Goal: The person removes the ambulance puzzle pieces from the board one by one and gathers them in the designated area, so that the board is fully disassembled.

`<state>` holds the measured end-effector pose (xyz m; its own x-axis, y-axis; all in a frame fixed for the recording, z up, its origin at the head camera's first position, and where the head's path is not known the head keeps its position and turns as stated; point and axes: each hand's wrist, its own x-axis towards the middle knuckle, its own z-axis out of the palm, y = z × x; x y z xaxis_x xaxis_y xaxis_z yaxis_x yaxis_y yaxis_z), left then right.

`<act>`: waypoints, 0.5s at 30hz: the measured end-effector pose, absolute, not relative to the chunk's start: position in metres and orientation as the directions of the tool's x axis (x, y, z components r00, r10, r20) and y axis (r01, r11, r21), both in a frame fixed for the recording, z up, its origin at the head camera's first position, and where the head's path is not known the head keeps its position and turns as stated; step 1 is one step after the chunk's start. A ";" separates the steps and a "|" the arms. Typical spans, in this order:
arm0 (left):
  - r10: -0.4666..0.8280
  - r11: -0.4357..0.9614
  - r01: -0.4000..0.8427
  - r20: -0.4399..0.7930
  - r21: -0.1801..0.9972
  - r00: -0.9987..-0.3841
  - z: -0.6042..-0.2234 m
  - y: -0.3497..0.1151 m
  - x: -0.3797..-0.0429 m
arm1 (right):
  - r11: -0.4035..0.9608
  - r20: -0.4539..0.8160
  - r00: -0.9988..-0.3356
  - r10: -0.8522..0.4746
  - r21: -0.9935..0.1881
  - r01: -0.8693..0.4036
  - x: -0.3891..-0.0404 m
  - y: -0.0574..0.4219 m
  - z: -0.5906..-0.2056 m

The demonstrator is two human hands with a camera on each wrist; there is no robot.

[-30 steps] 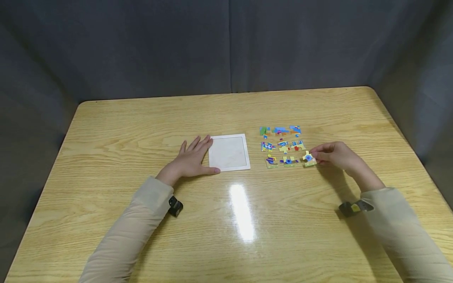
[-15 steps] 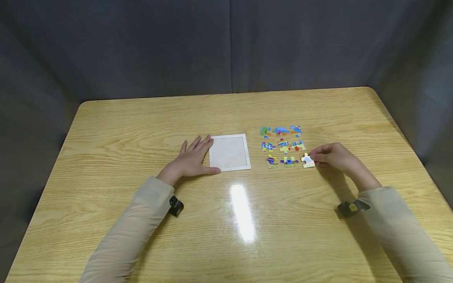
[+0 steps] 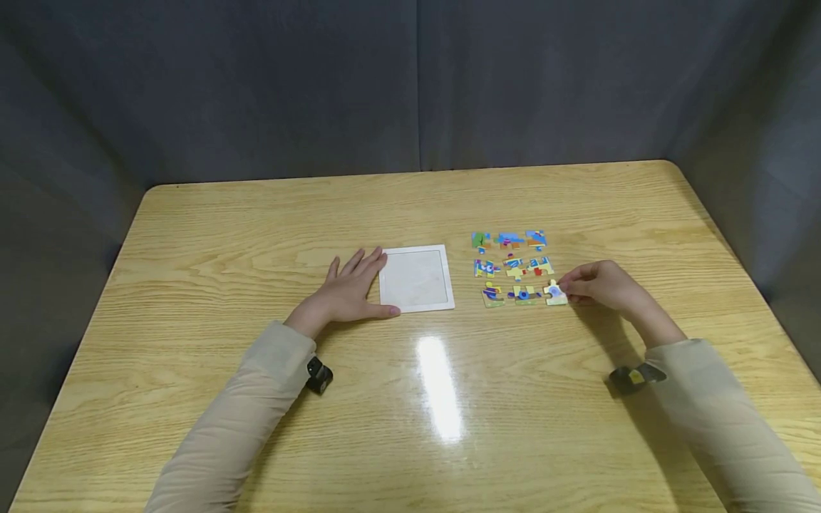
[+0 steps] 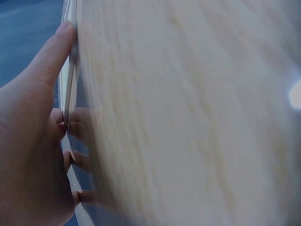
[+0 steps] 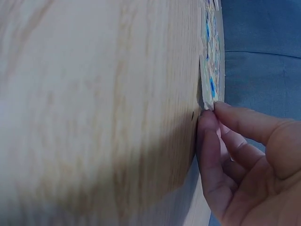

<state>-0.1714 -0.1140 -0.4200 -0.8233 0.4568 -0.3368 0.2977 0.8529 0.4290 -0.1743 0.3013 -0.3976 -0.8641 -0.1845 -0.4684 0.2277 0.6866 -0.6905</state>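
In the head view my left hand [image 3: 349,293] lies with spread, straight fingers at the left edge of a square white puzzle tray [image 3: 415,279]. The thumb and fingertips touch its frame. On the right, my right hand [image 3: 603,285] pinches a yellow puzzle piece [image 3: 554,293] with a blue spot by its right edge, between thumb and fingertips. The right wrist view has this piece [image 5: 208,89] slightly tilted, its near edge off the table. Beside it in the bottom row lie a wheel piece [image 3: 523,294] and a purple-and-yellow piece [image 3: 492,293].
More colourful puzzle pieces [image 3: 509,240] lie in two rows behind, to the right of the tray. Everything rests on a wooden table [image 3: 288,442] with a bright light reflection [image 3: 439,388]. Dark curtains [image 3: 410,85] surround its back and sides.
The right hand has shifted slightly left with the pinched piece, which has tipped and now sits nearer the wheel piece. My left hand stays on the tray.
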 end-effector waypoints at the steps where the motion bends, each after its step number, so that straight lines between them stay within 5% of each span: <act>1: 0.457 0.852 0.297 -0.337 0.431 -0.823 -0.420 -0.114 -0.171 | 0.689 -0.469 -0.864 -0.184 -0.688 0.226 -0.174 0.301 -0.397; 15: 0.455 0.856 0.297 -0.342 0.424 -0.822 -0.418 -0.114 -0.171 | 0.608 -0.472 -0.856 -0.211 -0.749 0.263 -0.174 0.305 -0.399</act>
<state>-0.1708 -0.1142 -0.4182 -0.8223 0.4549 -0.3418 0.2972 0.8557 0.4237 -0.1735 0.3051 -0.3988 -0.8560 -0.2114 -0.4718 0.2627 0.6083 -0.7490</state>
